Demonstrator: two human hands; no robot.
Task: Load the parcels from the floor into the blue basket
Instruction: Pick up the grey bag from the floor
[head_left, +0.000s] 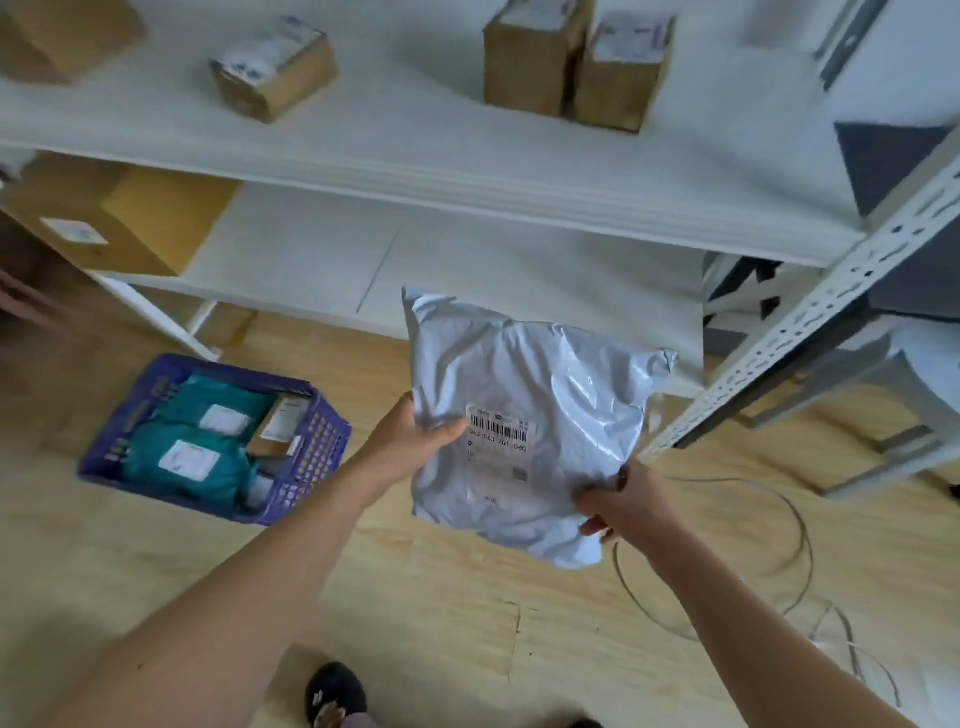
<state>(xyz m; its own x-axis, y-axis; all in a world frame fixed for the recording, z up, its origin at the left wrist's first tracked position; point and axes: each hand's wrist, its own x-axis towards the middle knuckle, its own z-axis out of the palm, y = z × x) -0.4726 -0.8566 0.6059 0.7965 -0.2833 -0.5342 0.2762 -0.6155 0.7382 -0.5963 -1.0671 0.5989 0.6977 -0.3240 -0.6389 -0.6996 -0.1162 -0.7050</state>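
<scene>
Hands first: I see the left hand (415, 441) and right hand (626, 501) each pinching an edge of the grey parcel (524, 415), held in mid-air right of the blue basket (311, 457), which holds teal parcels (192, 457).

A parcel (530, 415) is held above the floor (441, 597), right of the basket (317, 457); boxes (530, 57) are set on the shelf (467, 156) behind.

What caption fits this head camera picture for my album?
Left hand and right hand hold a grey parcel near the blue basket.
</scene>
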